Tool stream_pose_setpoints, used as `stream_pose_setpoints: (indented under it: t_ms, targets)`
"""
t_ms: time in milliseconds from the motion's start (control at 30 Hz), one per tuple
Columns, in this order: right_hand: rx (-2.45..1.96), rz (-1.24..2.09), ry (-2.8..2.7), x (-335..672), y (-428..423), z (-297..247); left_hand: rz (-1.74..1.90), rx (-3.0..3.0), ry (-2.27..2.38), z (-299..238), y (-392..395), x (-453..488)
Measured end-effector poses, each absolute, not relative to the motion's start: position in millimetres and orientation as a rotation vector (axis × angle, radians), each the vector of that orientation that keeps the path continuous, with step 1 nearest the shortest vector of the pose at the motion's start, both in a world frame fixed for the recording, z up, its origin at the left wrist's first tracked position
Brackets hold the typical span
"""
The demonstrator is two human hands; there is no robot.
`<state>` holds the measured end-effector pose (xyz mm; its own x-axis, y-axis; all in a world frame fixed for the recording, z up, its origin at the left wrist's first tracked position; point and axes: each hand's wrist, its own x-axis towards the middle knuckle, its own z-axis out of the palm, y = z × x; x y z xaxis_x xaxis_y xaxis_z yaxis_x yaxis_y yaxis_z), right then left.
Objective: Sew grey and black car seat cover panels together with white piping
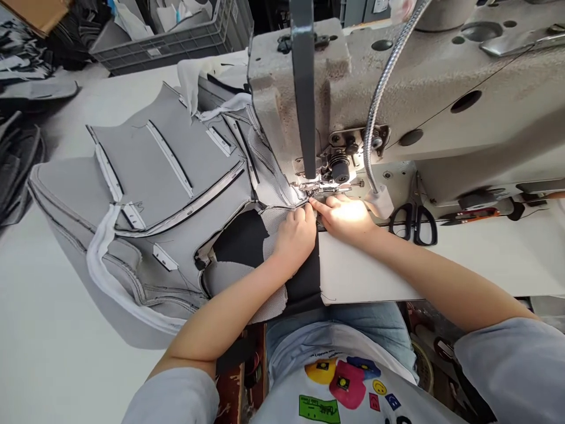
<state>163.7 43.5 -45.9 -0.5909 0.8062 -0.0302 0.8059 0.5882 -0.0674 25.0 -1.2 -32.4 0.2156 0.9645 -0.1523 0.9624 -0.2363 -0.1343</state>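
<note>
On the white table (66, 282), a grey seat cover (145, 171) extends leftward, hands (295, 235) (342, 217) together on it.

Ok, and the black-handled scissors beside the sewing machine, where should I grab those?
Take the scissors by their two black finger loops, coming from above on the near side. They lie flat on the white tabletop, loops toward you, blades pointing back under the sewing machine.

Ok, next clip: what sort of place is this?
Most likely a sewing workshop, perhaps doing upholstery: there's an industrial sewing machine, large grey padded fabric panels spread on a white work table, black-handled scissors by the machine, and a plastic crate behind.
</note>
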Motion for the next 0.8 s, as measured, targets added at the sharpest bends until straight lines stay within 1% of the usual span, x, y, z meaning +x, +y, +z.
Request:
stream_pose_setpoints:
  t_ms: [167, 300, 400, 500, 600, 800]
  targets:
    - [-1.436, 0.107, -2.758, 158, 44, -44, 0.377, -2.417, -1.935, -31, 1, 27]
    - [-1.318, 0.036, -2.806, 161, 45, -48, 0.426, -2.426, -2.002, -26, 7, 28]
    - [-1.293, 0.011, -2.785, 162, 45, -49, 0.387, -2.495, -2.013, -23, 16, 23]
    - [-1.371, 0.015, -2.724, 159, 43, -49, 0.307, -2.64, -1.99, -19, 26, 15]
    - [-1.42, 0.042, -2.711, 158, 43, -50, 0.257, -2.655, -2.055, -16, 34, 10]
    - [-1.291, 0.067, -2.67, 173, 33, -52, 0.18, -2.623, -2.069, -19, 34, 9]
